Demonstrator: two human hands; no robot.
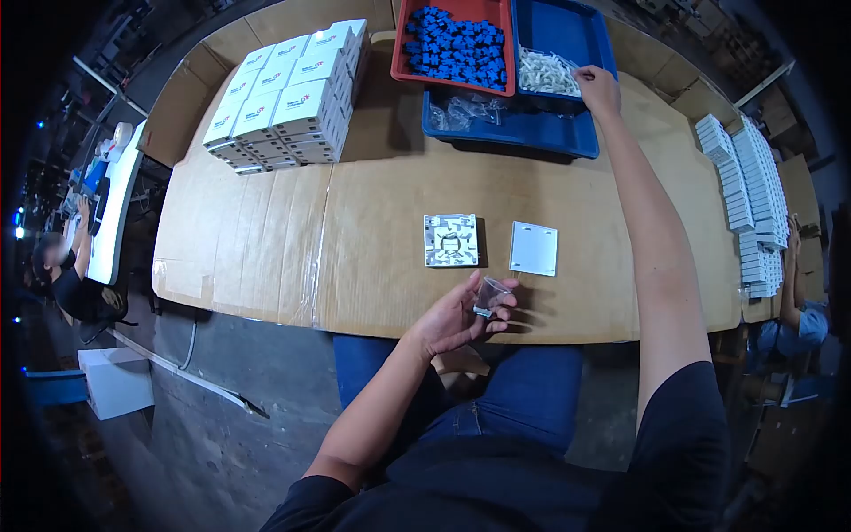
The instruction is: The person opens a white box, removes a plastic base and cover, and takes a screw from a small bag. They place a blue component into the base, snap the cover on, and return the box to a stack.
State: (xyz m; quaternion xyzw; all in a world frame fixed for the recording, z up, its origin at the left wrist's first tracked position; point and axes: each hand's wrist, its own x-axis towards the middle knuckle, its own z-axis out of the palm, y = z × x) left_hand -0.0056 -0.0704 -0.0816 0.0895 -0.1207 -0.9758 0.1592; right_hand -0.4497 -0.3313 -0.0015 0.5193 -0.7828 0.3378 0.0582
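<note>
Near the table's front edge my left hand [463, 317] is closed around a small clear plastic cup [490, 296] with something small and pale at its bottom. My right hand [597, 87] reaches far forward, its fingertips at the small white parts [548, 73] in the blue tray [567, 28]. Those fingers are bent together, and whatever they hold is too small to make out. Beyond my left hand lie a square white piece with a grey pattern and a round centre [451, 240] and, to its right, a flat white square cover [534, 248].
A red tray [399, 62] holds blue parts [456, 49]. Clear plastic bags [467, 111] lie in a lower blue tray [532, 135]. White boxes [288, 102] are stacked at back left, more white pieces [753, 191] at far right. People sit at the far left [75, 279] and far right [802, 324].
</note>
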